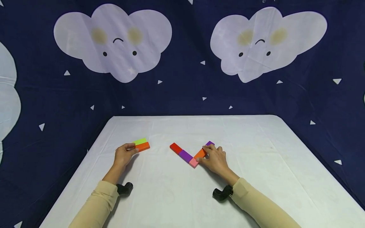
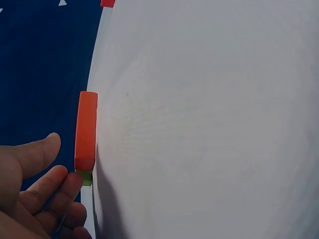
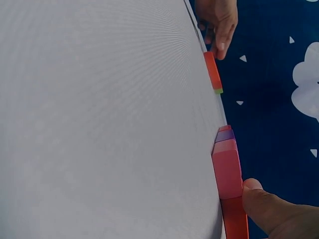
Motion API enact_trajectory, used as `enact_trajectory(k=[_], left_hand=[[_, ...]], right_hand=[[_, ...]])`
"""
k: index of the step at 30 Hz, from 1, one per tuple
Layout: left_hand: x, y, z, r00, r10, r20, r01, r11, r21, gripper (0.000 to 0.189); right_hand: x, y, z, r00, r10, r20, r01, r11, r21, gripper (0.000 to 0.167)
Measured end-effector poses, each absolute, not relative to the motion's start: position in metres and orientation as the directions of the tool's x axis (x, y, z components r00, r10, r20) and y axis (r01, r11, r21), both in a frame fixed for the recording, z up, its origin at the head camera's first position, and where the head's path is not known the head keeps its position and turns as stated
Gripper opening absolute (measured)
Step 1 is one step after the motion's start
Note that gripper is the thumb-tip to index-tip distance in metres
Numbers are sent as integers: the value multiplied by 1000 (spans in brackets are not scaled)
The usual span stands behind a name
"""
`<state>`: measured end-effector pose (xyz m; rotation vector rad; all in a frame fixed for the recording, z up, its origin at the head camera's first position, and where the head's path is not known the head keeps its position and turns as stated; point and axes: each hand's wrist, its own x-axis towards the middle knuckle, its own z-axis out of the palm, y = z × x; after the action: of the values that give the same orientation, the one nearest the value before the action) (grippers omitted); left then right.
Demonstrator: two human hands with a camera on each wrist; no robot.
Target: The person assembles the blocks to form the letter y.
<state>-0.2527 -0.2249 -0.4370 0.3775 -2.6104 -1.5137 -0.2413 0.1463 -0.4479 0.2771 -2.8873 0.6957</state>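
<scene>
My left hand [image 1: 124, 155] is at the left end of an orange block [image 1: 143, 146] and a lime-green block [image 1: 140, 141] lying side by side. In the left wrist view its thumb [image 2: 42, 154] stands apart from the orange block, with the fingertips close by the green one. Further right, blocks form a V shape: red [image 1: 176, 148], purple [image 1: 185, 156] and pink [image 1: 193, 162] on one arm. Up the other arm run an orange block [image 1: 200, 153] and a second purple block [image 1: 210, 143]. My right hand [image 1: 217, 160] pinches that orange block between thumb and fingers, partly covering it.
The blocks lie on a white-covered table [image 1: 171, 196]. Behind it hangs a dark blue cloth [image 1: 188, 95] with white clouds and triangles. A black device [image 1: 124, 189] is strapped at the left wrist, and another black device [image 1: 222, 193] at the right.
</scene>
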Motion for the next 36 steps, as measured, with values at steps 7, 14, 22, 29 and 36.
enact_trajectory(k=[7, 14, 22, 29, 36], left_hand=[[-256, -227, -438, -969, -242, -44, -159, 482, 862, 40], [-262, -226, -439, -976, -207, -66, -173, 554, 815, 43], [-263, -224, -441, -966, -240, -98, -222, 571, 791, 41], [-261, -224, -442, -969, -237, -74, -201, 573, 794, 38], [-255, -218, -436, -972, -223, -67, -180, 535, 826, 37]], right_hand=[[-241, 146, -448, -971, -142, 193, -214, 876, -433, 66], [-242, 146, -445, -971, -142, 194, -214, 877, -431, 66], [-241, 146, -446, -974, -133, 181, -202, 874, -442, 67], [-240, 146, -448, -974, -135, 184, -205, 874, -441, 68], [-241, 146, -447, -972, -136, 191, -209, 871, -444, 67]])
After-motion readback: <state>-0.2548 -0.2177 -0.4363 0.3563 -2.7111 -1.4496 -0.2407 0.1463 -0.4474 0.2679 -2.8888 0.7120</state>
